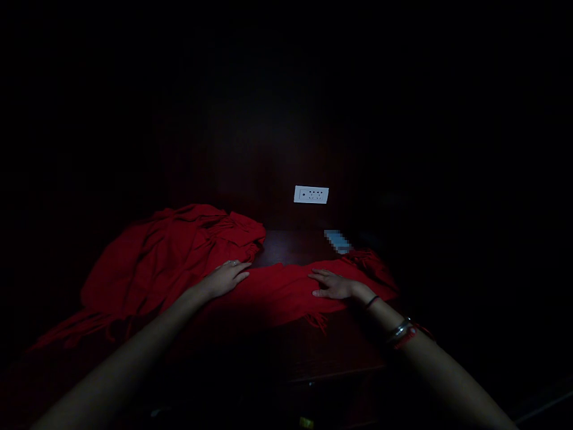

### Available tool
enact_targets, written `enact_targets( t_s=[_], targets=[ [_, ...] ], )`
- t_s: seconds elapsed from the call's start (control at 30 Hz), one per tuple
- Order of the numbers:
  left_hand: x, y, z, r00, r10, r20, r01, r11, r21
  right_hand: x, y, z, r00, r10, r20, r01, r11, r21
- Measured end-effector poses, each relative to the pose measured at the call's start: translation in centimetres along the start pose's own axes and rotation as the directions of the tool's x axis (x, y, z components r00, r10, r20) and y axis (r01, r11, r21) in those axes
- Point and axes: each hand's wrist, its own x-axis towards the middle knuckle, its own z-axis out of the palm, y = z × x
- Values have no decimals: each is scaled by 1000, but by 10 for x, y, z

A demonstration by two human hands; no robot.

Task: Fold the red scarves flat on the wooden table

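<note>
A red fringed scarf [277,289] lies across a dark table, its right part spread fairly flat with tassels hanging toward the front. On the left the red cloth is heaped in loose folds; whether heap and flat part are one piece I cannot tell. My left hand [227,278] rests on the cloth where the heap meets the flat part, fingers stretched out, a ring on one finger. Flat on the right part lies my right hand [333,285], fingers apart and pointing left. Bracelets circle my right wrist and forearm.
Behind the scarf, a small pale blue pixelated object [337,241] lies on the dark tabletop [286,246]. A white socket plate [311,194] is fixed to the dark wall beyond. A small yellowish item [307,423] shows at the bottom edge. Deep shadow hides the surroundings.
</note>
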Motion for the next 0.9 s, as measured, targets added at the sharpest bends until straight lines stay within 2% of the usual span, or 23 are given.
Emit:
enact_targets(
  t_s=[0.07,0.17,0.2,0.3,0.4,0.57,0.7,0.8,0.9],
  targets=[
    [12,0,-7,999,-2,32,3,999,-44,9,1,-12,997,-45,-63,45,999,-3],
    [27,1,-12,984,-45,174,77,980,-184,34,-5,-26,969,-24,-248,4,997,-82],
    [31,0,-12,976,-60,207,110,965,-238,44,-9,-27,961,-30,-275,1,995,-104],
    [37,0,-7,967,-70,245,156,923,-353,68,-16,-21,975,-77,-208,56,993,-103],
    [37,1,1,974,-79,213,159,907,-390,78,-17,-11,983,-97,-154,83,992,-96],
    [32,2,7,984,-55,172,108,943,-316,71,-12,1,957,-111,-267,102,994,-49],
    [27,5,2,977,-54,204,104,965,-242,68,-13,4,962,-127,-241,126,992,-19],
    [22,9,-6,967,-63,248,134,950,-280,70,-14,4,979,-96,-179,83,994,-77],
    [18,9,-13,973,-36,227,110,940,-322,69,-13,0,968,-97,-230,79,993,-83]
  ],
)
